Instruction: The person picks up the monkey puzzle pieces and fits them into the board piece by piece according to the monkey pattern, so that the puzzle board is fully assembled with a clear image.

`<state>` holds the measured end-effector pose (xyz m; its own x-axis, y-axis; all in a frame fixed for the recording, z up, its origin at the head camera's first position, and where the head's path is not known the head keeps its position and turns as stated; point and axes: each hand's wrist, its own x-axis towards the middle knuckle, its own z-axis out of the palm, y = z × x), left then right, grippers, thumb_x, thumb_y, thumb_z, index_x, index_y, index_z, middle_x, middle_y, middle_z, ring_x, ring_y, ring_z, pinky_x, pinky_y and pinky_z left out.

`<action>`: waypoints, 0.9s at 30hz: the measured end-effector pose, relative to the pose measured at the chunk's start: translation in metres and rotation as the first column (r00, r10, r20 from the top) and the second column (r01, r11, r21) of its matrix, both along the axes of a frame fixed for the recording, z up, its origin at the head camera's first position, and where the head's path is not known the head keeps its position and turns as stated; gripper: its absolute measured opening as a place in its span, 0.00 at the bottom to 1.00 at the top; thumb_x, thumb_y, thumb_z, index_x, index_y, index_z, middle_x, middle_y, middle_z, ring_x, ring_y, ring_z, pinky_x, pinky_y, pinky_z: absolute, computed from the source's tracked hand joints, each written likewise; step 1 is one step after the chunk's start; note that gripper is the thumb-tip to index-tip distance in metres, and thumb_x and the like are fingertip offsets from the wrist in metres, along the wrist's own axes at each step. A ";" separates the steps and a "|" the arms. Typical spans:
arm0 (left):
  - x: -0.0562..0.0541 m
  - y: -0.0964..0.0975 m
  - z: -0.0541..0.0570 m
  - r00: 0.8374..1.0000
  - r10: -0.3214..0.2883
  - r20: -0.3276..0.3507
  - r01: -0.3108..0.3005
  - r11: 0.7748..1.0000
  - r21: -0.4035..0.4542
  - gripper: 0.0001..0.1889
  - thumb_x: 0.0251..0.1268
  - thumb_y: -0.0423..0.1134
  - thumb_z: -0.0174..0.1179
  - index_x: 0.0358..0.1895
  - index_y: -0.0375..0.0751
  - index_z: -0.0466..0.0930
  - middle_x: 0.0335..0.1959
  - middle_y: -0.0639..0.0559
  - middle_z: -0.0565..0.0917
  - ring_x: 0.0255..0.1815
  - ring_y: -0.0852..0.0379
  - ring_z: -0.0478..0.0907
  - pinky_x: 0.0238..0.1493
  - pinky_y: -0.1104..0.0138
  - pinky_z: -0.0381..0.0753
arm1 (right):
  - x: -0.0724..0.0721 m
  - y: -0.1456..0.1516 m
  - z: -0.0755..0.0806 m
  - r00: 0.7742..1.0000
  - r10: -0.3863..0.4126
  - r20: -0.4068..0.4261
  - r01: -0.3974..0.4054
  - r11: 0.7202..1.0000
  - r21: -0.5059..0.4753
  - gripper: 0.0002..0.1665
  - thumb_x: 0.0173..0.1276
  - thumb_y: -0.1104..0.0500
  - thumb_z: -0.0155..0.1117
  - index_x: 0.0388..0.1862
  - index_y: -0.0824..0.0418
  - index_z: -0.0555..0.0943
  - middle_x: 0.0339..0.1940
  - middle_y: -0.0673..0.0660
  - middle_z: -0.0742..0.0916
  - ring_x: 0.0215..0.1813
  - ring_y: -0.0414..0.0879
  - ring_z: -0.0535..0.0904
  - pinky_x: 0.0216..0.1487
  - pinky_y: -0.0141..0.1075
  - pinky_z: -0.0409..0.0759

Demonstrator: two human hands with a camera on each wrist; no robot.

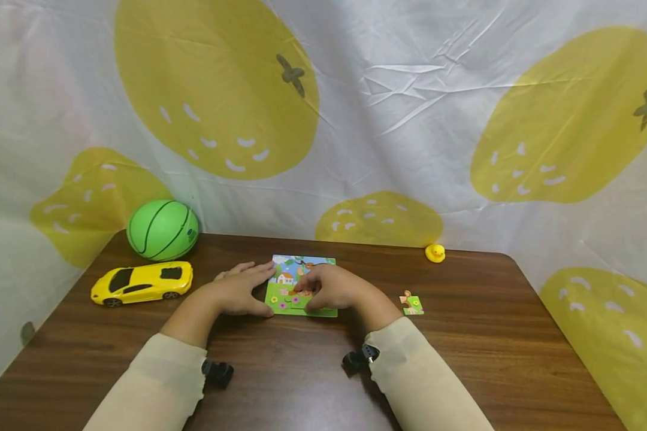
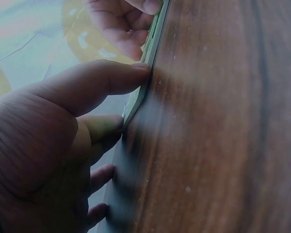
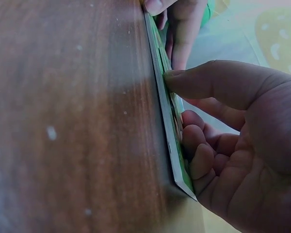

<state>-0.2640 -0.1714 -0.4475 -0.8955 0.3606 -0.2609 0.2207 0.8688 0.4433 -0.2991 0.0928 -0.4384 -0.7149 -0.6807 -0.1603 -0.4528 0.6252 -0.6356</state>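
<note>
A square jigsaw puzzle board (image 1: 279,304), printed with a house, flowers and green grass, lies flat on the table. My left hand (image 1: 242,290) spreads along its left side, thumb at the near corner and index finger at the far one. Over the board's right half, my right hand (image 1: 334,287) has its fingers curled and pinches a puzzle piece (image 1: 303,294) at the picture's surface, mostly hidden by the fingers. In the right wrist view, the thumb (image 3: 208,82) touches the board's near side. A loose puzzle piece (image 1: 412,303) lies to the right of that hand.
On the left stand a yellow toy car (image 1: 142,284) and, behind it, a green ball (image 1: 163,230). A small yellow rubber duck (image 1: 435,253) sits near the table's back edge. Behind the brown wooden table (image 1: 302,371) hangs a white curtain (image 1: 399,137) with yellow fruit prints.
</note>
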 end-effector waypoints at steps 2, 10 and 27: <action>0.000 0.000 0.000 1.000 -0.002 -0.002 0.002 1.000 0.000 0.55 0.59 0.63 0.72 0.88 0.56 0.56 0.91 0.55 0.54 0.91 0.37 0.45 0.80 0.24 0.46 | 0.000 0.000 0.000 1.000 0.001 0.002 -0.001 1.000 -0.004 0.24 0.57 0.64 0.81 0.54 0.56 0.92 0.44 0.52 0.89 0.44 0.41 0.80 0.47 0.33 0.81; 0.000 0.000 -0.001 1.000 -0.003 -0.008 0.003 1.000 -0.001 0.55 0.59 0.64 0.72 0.88 0.57 0.56 0.91 0.56 0.54 0.91 0.37 0.45 0.80 0.24 0.46 | 0.000 0.000 0.000 1.000 -0.001 0.010 0.001 1.000 -0.001 0.23 0.56 0.64 0.81 0.54 0.57 0.92 0.46 0.50 0.89 0.46 0.40 0.81 0.51 0.33 0.82; -0.001 -0.001 -0.004 1.000 -0.006 -0.009 0.006 1.000 -0.001 0.55 0.59 0.64 0.72 0.88 0.57 0.55 0.91 0.56 0.53 0.91 0.37 0.45 0.81 0.24 0.46 | 0.001 0.001 0.003 1.000 0.014 -0.021 -0.013 1.000 0.022 0.22 0.66 0.61 0.78 0.59 0.56 0.90 0.46 0.51 0.88 0.46 0.39 0.81 0.52 0.34 0.82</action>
<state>-0.2655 -0.1725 -0.4510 -0.8956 0.3654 -0.2537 0.2294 0.8681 0.4402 -0.2984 0.0941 -0.4350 -0.7090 -0.6868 -0.1601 -0.4744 0.6325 -0.6123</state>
